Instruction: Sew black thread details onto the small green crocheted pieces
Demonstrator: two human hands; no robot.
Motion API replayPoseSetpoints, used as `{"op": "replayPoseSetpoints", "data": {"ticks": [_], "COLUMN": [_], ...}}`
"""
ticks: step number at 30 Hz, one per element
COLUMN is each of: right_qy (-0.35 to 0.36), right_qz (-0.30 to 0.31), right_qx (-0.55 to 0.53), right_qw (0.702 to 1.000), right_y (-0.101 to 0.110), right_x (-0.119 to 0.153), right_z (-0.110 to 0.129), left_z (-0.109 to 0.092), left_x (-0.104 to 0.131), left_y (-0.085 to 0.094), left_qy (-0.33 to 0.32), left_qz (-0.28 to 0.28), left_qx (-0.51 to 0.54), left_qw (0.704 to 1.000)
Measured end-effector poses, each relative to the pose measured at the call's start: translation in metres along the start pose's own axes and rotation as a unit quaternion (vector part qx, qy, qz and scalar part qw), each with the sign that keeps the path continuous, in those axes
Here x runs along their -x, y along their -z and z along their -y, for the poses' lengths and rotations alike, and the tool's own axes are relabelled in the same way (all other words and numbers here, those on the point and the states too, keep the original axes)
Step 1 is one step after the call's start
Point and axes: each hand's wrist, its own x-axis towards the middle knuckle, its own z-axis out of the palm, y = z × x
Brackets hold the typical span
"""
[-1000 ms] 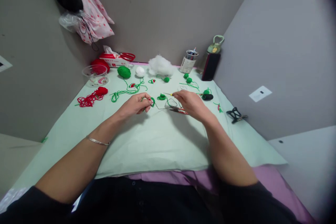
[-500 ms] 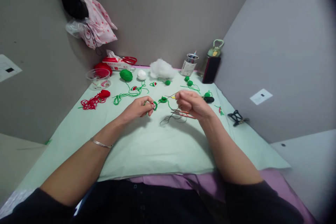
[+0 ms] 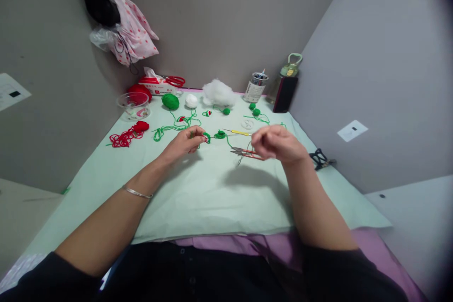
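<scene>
My left hand [image 3: 189, 141] pinches a small red, white and green crocheted piece [image 3: 207, 138] between thumb and fingers. To its right, a green crocheted piece [image 3: 220, 135] lies on the cloth with a green yarn tail. My right hand [image 3: 278, 144] is closed in the air above the orange-handled snips [image 3: 244, 152]; what it grips is too small to make out. A dark thread [image 3: 239, 160] hangs in a loop near the snips. Behind them lies a yellow-handled hook [image 3: 240, 132].
Red yarn [image 3: 129, 134], a green ball [image 3: 170, 101], a white ball [image 3: 191, 101] and stuffing [image 3: 218, 93] lie across the cloth. At the back right stand a pen tin [image 3: 255, 88] and a phone [image 3: 286, 94]. A black stand [image 3: 320, 159] lies at right.
My right hand has moved to the right, away from my left hand, and the dark thread's loop has shrunk. My left hand has shifted slightly left and up with the crocheted piece.
</scene>
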Motion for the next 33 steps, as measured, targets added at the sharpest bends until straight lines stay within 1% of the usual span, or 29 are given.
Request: {"op": "replayPoseSetpoints", "data": {"ticks": [1,2,3,4,6,7,8,9,11,13,14,16,18,20,22,24,27,33], "right_qy": [-0.025,-0.047,-0.062,-0.068,-0.069,-0.070,-0.073,-0.076,-0.076,-0.065,-0.055,-0.034,-0.013,0.018,0.057,0.081,0.079,0.069], "right_qz": [0.056,0.082,0.074,0.035,-0.076,-0.115,-0.133,-0.132,-0.098,-0.065,-0.061,-0.078,-0.119,-0.167,-0.203,-0.223,-0.232,-0.224], "right_qx": [0.050,0.105,0.158,0.204,0.262,0.272,0.273,0.268,0.256,0.248,0.242,0.217,0.193,0.210,0.267,0.325,0.364,0.384], "right_qw": [0.997,0.990,0.983,0.976,0.960,0.953,0.950,0.951,0.959,0.964,0.967,0.972,0.974,0.963,0.940,0.915,0.899,0.893], "right_y": [-0.001,-0.002,-0.002,-0.002,-0.003,-0.004,-0.006,-0.009,-0.019,-0.031,-0.037,-0.048,-0.056,-0.060,-0.062,-0.065,-0.068,-0.069], "right_x": [0.002,0.004,0.003,0.002,-0.004,-0.007,-0.009,-0.011,-0.014,-0.016,-0.017,-0.020,-0.023,-0.025,-0.026,-0.027,-0.026,-0.025], "right_z": [0.004,0.007,0.009,0.009,0.005,0.002,-0.001,-0.004,-0.009,-0.013,-0.015,-0.019,-0.023,-0.027,-0.028,-0.028,-0.028,-0.031], "left_z": [0.000,-0.001,-0.003,-0.004,-0.008,-0.009,-0.009,-0.009,-0.007,-0.005,-0.004,-0.002,-0.002,-0.002,-0.001,-0.001,0.001,0.003], "left_x": [0.000,0.001,0.001,0.002,0.003,0.004,0.004,0.004,0.005,0.005,0.006,0.007,0.007,0.008,0.009,0.009,0.008,0.008], "left_y": [0.000,-0.001,-0.001,-0.002,-0.004,-0.005,-0.006,-0.006,-0.008,-0.010,-0.010,-0.012,-0.013,-0.014,-0.015,-0.015,-0.015,-0.015], "left_qy": [-0.003,-0.005,-0.007,-0.009,-0.013,-0.016,-0.020,-0.023,-0.028,-0.035,-0.040,-0.051,-0.057,-0.057,-0.056,-0.057,-0.061,-0.063], "left_qz": [-0.014,-0.027,-0.038,-0.047,-0.060,-0.063,-0.064,-0.062,-0.052,-0.048,-0.051,-0.061,-0.062,-0.054,-0.046,-0.042,-0.039,-0.037], "left_qx": [0.016,0.030,0.043,0.054,0.066,0.069,0.068,0.065,0.056,0.036,0.023,-0.001,-0.012,-0.016,-0.019,-0.018,-0.020,-0.014], "left_qw": [1.000,0.999,0.998,0.997,0.996,0.996,0.995,0.996,0.997,0.998,0.998,0.997,0.996,0.997,0.997,0.997,0.997,0.997]}}
